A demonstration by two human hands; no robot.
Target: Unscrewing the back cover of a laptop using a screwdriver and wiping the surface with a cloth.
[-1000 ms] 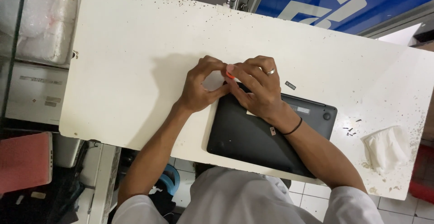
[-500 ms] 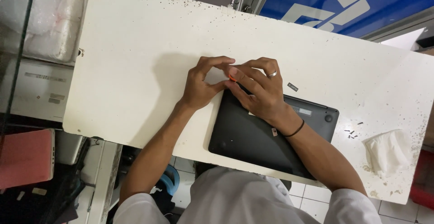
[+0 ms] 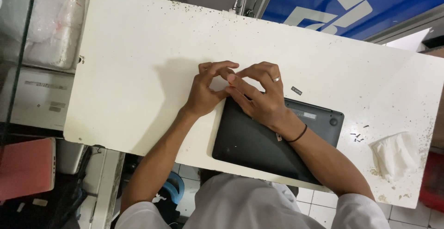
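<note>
A black laptop [image 3: 259,146] lies closed, underside up, on the near edge of a white table [image 3: 138,72]. My left hand [image 3: 206,92] and my right hand [image 3: 261,97] meet at the laptop's far left corner. Their fingertips are curled and pinch together at its edge. The right palm rests on the laptop's base; that hand wears a ring and a black wristband [image 3: 298,134]. What sits between the fingertips is too small to make out.
A small dark piece [image 3: 296,90] lies just beyond the laptop. Several tiny screws [image 3: 356,136] and a crumpled white tissue [image 3: 393,155] lie at the right. A blue board [image 3: 370,2] stands behind the table; a white box [image 3: 32,99] and a red case [image 3: 25,166] sit at the left.
Both hands stay at the laptop's corner; the fingers have shifted slightly. A small reddish bit seen between the fingertips earlier no longer shows clearly. The camera has drifted a little.
</note>
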